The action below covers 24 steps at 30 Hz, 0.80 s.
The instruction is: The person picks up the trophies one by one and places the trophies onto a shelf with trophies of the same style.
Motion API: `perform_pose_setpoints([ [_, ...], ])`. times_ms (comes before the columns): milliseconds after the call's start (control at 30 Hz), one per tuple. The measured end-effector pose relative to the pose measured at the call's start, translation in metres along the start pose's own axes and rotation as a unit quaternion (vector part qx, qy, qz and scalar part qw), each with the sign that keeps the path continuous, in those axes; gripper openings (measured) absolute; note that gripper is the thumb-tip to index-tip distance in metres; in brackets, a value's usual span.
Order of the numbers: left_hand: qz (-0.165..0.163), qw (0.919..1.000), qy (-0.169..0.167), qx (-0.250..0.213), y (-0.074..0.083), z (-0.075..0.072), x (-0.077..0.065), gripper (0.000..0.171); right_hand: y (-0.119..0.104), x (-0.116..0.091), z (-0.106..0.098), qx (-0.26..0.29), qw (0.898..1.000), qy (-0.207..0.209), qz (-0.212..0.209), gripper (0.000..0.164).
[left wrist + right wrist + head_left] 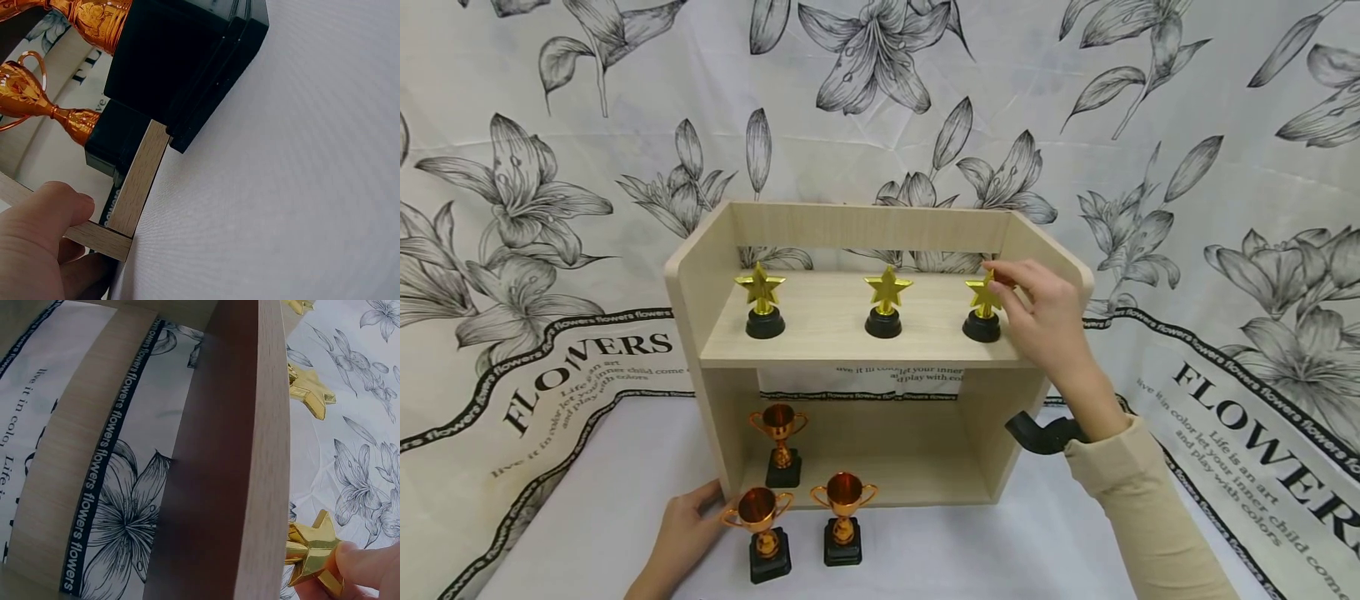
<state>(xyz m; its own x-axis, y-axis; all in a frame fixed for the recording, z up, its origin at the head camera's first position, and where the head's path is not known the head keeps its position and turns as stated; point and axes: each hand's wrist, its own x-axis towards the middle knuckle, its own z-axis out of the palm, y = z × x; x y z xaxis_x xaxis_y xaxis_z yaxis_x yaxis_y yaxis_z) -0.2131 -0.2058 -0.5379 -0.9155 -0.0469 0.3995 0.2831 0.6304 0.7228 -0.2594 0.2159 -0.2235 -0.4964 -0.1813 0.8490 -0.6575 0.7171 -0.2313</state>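
Observation:
My right hand [1037, 308] pinches the gold star trophy [317, 549] at the right end of the upper shelf; its black base [981, 327] rests on the board. Low on the left, my left hand [688, 523] grips the lower front corner of the wooden shelf unit [142, 181], thumb on one face of the side panel and fingers on the other. Close beside that hand, a bronze cup trophy [760, 527] stands on the table in front of the unit. Two more star trophies, one at the left [761, 293] and one mid-shelf [887, 298], stand upright.
Another bronze cup trophy [844, 517] stands before the unit. Inside the lower compartment, at its left, is a third cup [781, 446]. A white cloth [595, 517] covers the table, and a flower-printed cloth [880, 150] hangs behind. A black strap [1047, 433] is by my right wrist.

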Motion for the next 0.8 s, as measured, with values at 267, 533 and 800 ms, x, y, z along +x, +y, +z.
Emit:
perform_pose_setpoints([
  [267, 0.007, 0.9999, 0.007, 0.005, 0.0005, 0.0005, -0.0003, 0.041, 0.0003, 0.0001, 0.0005, 0.001, 1.0, -0.007, 0.015, 0.024],
  [533, 0.01, 0.9999, 0.006, 0.003, 0.0015, -0.0004, -0.0001, 0.04, 0.0001, -0.0008, 0.0008, 0.005, 1.0, -0.011, 0.024, 0.026],
  [800, 0.016, 0.9998, 0.012, 0.007, 0.0015, 0.0005, -0.0008, 0.039, 0.0009, -0.0016, 0.0014, -0.002, 1.0, -0.008, 0.024, 0.025],
])
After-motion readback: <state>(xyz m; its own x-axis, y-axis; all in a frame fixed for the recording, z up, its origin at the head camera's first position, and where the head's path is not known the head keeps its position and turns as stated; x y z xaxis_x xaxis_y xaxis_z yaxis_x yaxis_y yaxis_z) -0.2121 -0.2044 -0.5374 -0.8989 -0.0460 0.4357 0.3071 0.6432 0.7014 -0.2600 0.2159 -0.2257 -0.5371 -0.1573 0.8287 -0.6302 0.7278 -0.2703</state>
